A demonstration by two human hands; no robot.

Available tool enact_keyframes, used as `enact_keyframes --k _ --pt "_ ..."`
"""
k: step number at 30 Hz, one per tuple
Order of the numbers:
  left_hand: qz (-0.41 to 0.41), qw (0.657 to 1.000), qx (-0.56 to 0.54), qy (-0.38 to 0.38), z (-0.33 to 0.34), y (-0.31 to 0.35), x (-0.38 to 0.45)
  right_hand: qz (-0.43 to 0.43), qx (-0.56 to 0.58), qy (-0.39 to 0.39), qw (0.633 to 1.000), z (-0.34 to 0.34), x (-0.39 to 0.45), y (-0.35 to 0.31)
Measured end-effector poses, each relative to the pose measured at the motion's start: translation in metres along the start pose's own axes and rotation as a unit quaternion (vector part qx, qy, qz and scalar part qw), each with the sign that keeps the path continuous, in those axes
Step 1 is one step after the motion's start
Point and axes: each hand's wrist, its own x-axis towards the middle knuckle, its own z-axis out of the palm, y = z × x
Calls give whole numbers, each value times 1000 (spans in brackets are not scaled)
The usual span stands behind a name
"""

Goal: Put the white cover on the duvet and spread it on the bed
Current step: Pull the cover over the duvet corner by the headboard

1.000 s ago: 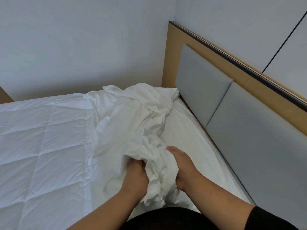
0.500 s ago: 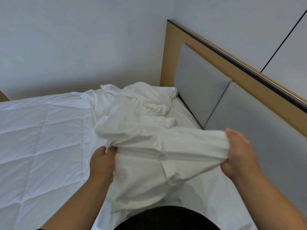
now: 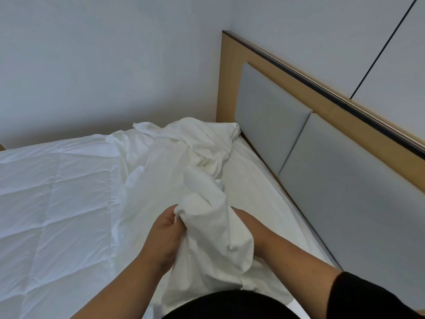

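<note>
The white cover [image 3: 207, 231] is bunched in a crumpled heap that runs from my lap up to the bed's far corner. My left hand [image 3: 164, 236] grips a gathered fold of it from the left. My right hand [image 3: 247, 224] is mostly hidden behind the same bunch and holds it from the right. The quilted white duvet [image 3: 53, 203] lies flat over the left part of the bed [image 3: 257, 187].
A padded grey headboard [image 3: 333, 176] in a wooden frame runs along the bed's right side. A pale wall [image 3: 103, 65] stands behind the bed, meeting the headboard at the corner. My dark clothing shows at the bottom edge.
Half a second ago my hands were spread wide, stretching the cover between them. Now they have come back together and bunch the cloth in front of me.
</note>
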Motion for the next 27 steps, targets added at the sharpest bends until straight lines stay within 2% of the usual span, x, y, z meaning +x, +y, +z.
enact_keyframes --k 2,3,5,9,12,15,18,20,23,25,27 --pt "18 999 36 -21 2 -4 -1 7 42 -3 999 16 7 -7" --pt "24 999 44 -17 1 -6 -1 -18 75 13 997 22 4 -12" --pt "19 999 35 18 -1 -7 -2 -42 129 47 990 27 -1 -24" --pt "7 993 93 68 -6 -10 -9 -74 166 45 982 32 1 -29" --pt "58 971 207 103 -23 -11 -12 -94 144 77 982 28 2 -29" --pt "144 944 259 149 -42 2 -21 -91 131 92 983 19 6 -28" --pt "246 927 242 149 -45 32 -32 -98 135 94 982 13 14 -19" --pt "255 941 166 148 -39 57 -43 -107 173 110 973 12 15 -17" --pt "297 932 158 132 -33 89 -61 -92 221 146 960 9 11 -15" --pt "267 947 154 90 -34 97 -66 -96 257 170 946 0 7 -19" --pt "146 967 208 -10 -37 89 -58 -115 276 216 929 -11 8 -24"
